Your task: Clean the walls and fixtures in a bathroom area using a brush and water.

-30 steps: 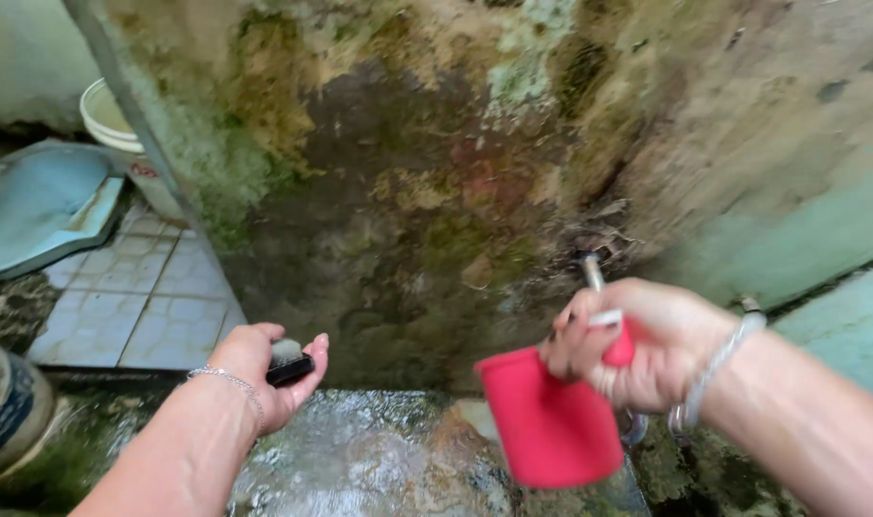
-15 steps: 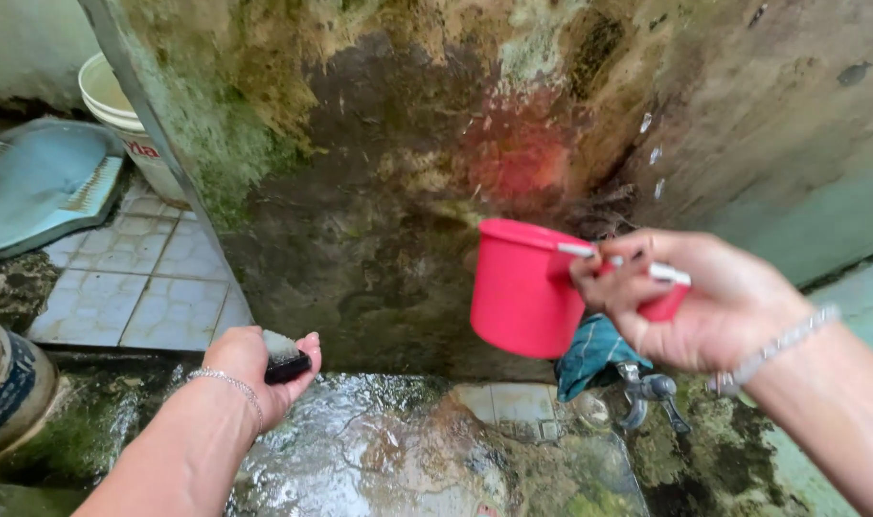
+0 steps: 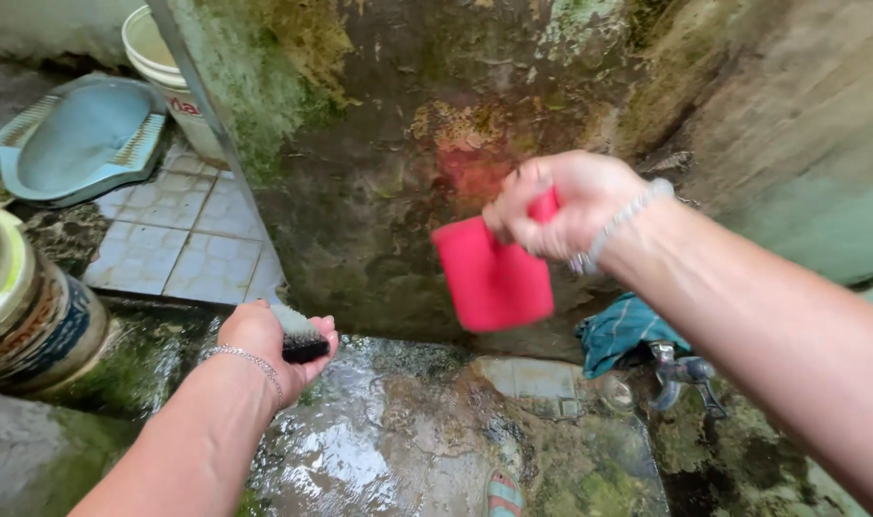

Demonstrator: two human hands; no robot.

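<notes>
Right hand [image 3: 561, 206] gripping red dipper [image 3: 492, 278], left hand [image 3: 269, 349] clutching brush [image 3: 298, 335]

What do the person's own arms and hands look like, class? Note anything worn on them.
Both forearms are bare, with no sleeves in view. The left hand has a thin silver chain bracelet round its wrist. The right hand has a wider, silver-coloured beaded bracelet at its wrist. No gloves or watch show; whether any rings are worn cannot be told.

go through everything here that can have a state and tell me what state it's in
Left hand: shut on brush, bristles up.
Right hand: shut on red scoop.
Red scoop: raised by the wall, tilted.
Floor: wet, mossy.
Tap: cloth draped over it.
Wall: stained, mossy.
</notes>
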